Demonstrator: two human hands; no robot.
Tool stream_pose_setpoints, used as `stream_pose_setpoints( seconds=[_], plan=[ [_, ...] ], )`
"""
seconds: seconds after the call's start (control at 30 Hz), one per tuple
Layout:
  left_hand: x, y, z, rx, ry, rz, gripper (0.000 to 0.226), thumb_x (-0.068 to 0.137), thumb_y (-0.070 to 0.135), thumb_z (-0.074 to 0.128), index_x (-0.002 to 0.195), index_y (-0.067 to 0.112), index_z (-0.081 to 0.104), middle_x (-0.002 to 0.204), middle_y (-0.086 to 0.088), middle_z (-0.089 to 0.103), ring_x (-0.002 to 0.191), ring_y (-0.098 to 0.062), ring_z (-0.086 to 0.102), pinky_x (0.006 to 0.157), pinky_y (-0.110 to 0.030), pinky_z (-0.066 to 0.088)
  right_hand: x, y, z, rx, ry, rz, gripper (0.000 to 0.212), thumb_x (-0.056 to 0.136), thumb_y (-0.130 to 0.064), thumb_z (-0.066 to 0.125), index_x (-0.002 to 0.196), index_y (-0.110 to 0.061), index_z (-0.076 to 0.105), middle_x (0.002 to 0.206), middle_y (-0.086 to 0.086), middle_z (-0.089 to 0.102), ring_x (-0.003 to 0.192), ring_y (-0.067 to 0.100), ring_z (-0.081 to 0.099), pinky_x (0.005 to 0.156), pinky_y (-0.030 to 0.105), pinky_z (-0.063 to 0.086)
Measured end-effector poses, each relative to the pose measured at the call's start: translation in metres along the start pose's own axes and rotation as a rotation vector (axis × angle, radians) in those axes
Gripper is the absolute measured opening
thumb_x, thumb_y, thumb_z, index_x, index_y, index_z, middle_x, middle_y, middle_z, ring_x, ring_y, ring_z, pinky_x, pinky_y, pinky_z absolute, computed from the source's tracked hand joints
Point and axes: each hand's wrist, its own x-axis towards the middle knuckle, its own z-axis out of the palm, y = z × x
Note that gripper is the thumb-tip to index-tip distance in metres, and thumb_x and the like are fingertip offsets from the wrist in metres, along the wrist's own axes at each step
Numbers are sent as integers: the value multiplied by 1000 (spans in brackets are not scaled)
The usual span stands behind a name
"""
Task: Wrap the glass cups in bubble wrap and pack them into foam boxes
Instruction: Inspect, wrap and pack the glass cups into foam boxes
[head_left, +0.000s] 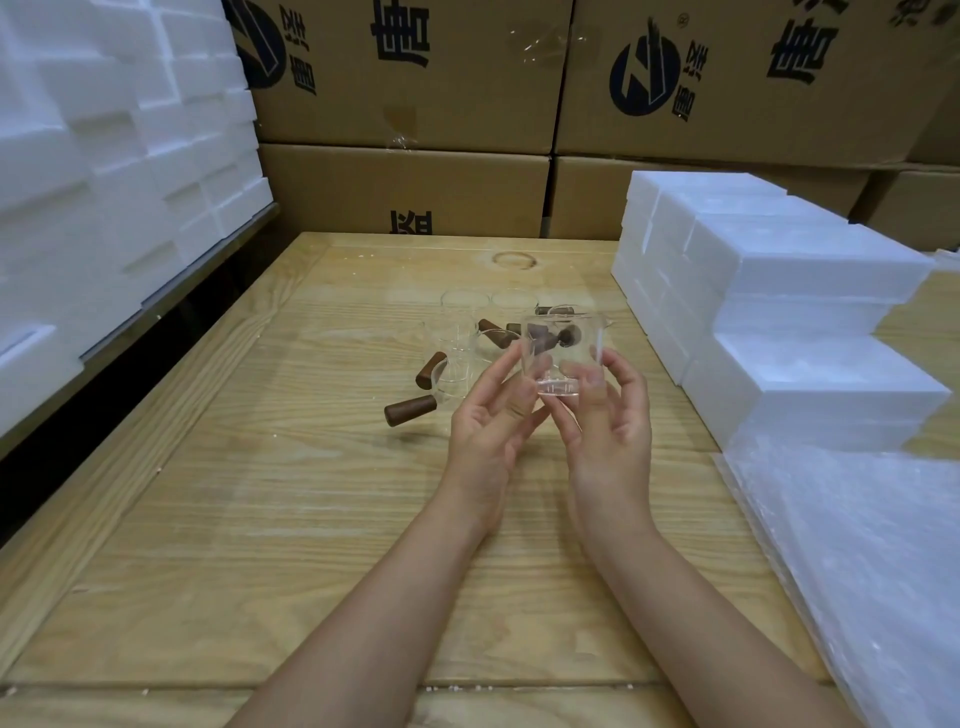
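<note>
Finding: glass cup (563, 358) held above the table (311, 519), not yet wrapped.
Nearest me, right of the cup, lay bubble wrap (857, 571). The left hand (491, 421) and right hand (615, 421) both gripped the cup by fingertips, I judged for checking before wrapping. It was clear, bare, upright. Beyond it I noted spare cups (462, 332); foam boxes (779, 291) stacked to its right.

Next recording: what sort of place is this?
Probably a warehouse or stockroom packing bench: printed cardboard cartons stacked behind the wooden table, white foam boxes piled on its right side, bubble wrap sheets beside them, and a glass cup held by the left hand and right hand.
</note>
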Motion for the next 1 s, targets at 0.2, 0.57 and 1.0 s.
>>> stream_pose_setpoints(
  seconds=[0.2, 0.57, 1.0],
  plan=[
    [1, -5, 0, 110, 42, 110, 55, 73, 18, 69, 126, 25, 54, 114, 10, 70, 116, -3, 59, 98, -27, 49, 0, 1, -3, -103, -34, -15, 35, 84, -45, 50, 116, -29, 54, 99, -11, 72, 100, 9, 67, 95, 32, 50],
    [0, -7, 4, 170, 118, 184, 54, 66, 18, 76, 116, 28, 59, 126, -5, 64, 113, -10, 63, 86, -20, 52, 10, 1, -6, 12, -8, 99, 62, 59, -45, 78, 111, -23, 52, 107, 4, 59, 97, 11, 64, 84, 24, 50],
    [2, -14, 6, 313, 67, 121, 40, 79, 43, 68, 114, 27, 57, 114, 8, 67, 112, -7, 62, 102, -37, 47, 19, -5, -14, 182, 36, 273, 50, 78, -46, 56, 106, -5, 63, 98, 13, 71, 93, 20, 69, 80, 23, 55]
  ],
)
